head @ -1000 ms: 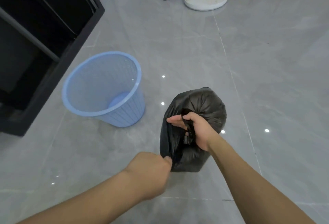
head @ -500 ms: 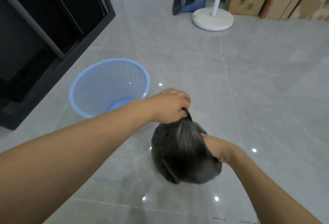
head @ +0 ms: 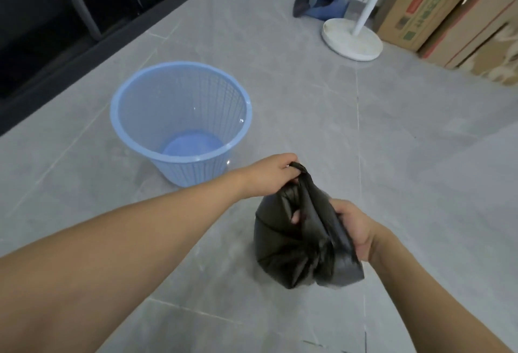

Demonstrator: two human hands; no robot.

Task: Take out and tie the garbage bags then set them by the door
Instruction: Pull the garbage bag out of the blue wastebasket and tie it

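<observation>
**Bag held in both hands, lower centre-right of frame**

Upper left: dark cabinet (head: 84, 16). Left of centre: blue bin (head: 179, 120) upright on the floor (head: 308, 100). Left hand (head: 270, 176), grip pinching the bag's twisted top strip. Bag (head: 302, 251), black, below and between the hands. Right hand (head: 356, 229), grip curled round the bag's side. Upper right: white stand base (head: 351, 40), cardboard boxes (head: 420, 13).

Bunched black garbage bag (head: 297, 251), hand-held
</observation>
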